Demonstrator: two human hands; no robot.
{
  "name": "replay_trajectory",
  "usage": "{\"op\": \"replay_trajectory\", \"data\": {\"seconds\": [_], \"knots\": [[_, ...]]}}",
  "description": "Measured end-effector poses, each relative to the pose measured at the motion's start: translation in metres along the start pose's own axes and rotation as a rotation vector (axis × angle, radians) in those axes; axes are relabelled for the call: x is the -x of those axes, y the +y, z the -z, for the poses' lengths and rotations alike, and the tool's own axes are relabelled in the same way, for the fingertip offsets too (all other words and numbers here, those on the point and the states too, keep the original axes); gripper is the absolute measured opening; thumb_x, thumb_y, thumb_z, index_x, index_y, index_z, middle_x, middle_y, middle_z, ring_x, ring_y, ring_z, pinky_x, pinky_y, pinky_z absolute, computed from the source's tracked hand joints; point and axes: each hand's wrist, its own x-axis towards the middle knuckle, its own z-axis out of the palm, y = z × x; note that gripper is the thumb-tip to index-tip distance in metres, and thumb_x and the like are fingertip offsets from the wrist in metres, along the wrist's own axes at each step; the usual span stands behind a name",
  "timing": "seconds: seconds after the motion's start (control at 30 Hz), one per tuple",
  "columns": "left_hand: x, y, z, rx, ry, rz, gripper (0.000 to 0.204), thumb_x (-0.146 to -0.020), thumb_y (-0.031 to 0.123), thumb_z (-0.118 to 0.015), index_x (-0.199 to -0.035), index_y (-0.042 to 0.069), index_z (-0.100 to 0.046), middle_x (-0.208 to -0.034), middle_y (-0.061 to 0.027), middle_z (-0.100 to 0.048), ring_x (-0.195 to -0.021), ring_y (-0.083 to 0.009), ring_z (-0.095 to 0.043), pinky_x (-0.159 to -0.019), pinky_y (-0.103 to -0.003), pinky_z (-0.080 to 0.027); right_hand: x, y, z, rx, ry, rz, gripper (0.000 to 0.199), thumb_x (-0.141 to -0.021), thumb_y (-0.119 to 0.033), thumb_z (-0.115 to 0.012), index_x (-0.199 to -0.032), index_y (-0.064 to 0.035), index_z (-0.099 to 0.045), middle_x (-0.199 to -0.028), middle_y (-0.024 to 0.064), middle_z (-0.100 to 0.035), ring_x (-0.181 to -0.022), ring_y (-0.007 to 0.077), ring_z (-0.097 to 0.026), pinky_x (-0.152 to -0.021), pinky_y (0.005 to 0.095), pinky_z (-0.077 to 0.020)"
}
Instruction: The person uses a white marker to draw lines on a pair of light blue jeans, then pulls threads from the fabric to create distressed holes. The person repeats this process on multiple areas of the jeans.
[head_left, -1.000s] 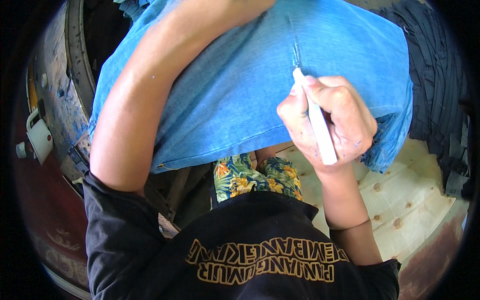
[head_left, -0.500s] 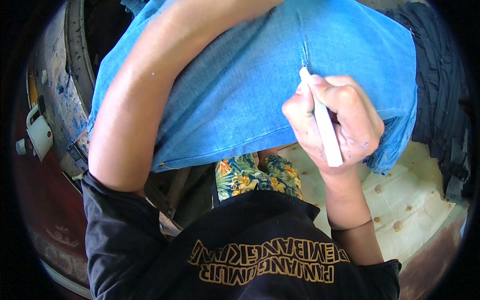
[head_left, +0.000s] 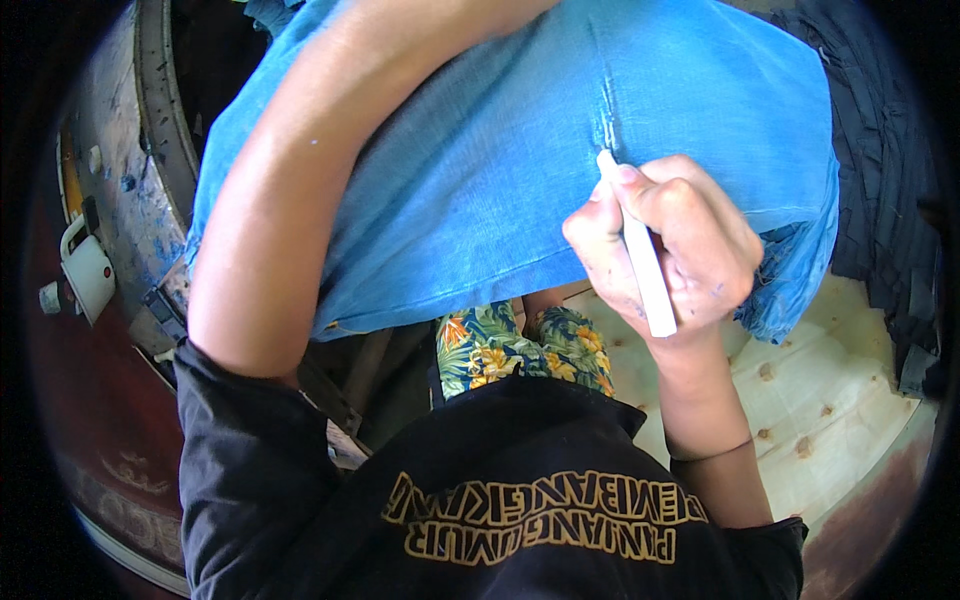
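A blue denim garment (head_left: 460, 200) is spread in front of me, with a stitched edge along its near side. My right hand (head_left: 680, 230) is closed around a slim white stick (head_left: 648, 270), gripped much like a pen. The tip of the stick meets the cloth at the lower end of a narrow seam or crease (head_left: 606, 105) that shows pale and dark streaks. Whether the stick is chalk or a tool, I cannot tell. My left forearm (head_left: 310, 150) reaches across the left of the denim, and its hand lies beyond the top edge, out of sight.
Dark folded cloth (head_left: 880, 150) is heaped at the right, above a pale dimpled cushion or sheet (head_left: 800, 390). At the left, a worn, paint-stained curved surface (head_left: 145, 190) stands near a white handled container (head_left: 88, 275). My flowered shorts (head_left: 490, 350) show below the denim.
My right hand and the white stick have shifted slightly down along the streaked line. A longer pale streak now shows above the tip. My left forearm has barely moved.
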Motion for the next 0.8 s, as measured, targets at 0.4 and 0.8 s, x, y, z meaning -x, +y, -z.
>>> {"op": "replay_trajectory", "data": {"seconds": [0.4, 0.8], "knots": [[0.019, -0.016, 0.037, -0.211, -0.218, 0.025, 0.049, -0.113, 0.046, -0.057, -0.112, 0.002, -0.079, -0.095, -0.0231, -0.076, -0.091, -0.0357, -0.076, -0.087, -0.044, -0.058, -0.008, 0.057, 0.085, 0.043, 0.308, -0.434, 0.012, -0.100, -0.004, -0.076, -0.107, 0.0027, -0.068, -0.089, 0.0041, -0.070, -0.076, 0.0071, -0.061, -0.070, 0.0236, -0.0510], [0.002, 0.005, 0.049, -0.163, -0.478, 0.155, 0.081, -0.084, 0.074, -0.082, -0.119, 0.001, -0.082, -0.107, -0.0180, -0.082, -0.096, -0.0301, -0.079, -0.093, -0.042, -0.060, -0.008, -0.034, 0.036, 0.001, -0.096, -0.057, 0.015, -0.086, -0.003, -0.081, -0.097, -0.0008, -0.070, -0.083, 0.0140, -0.074, -0.064, 0.0247, -0.072, -0.061, 0.0348, -0.0594]]}}
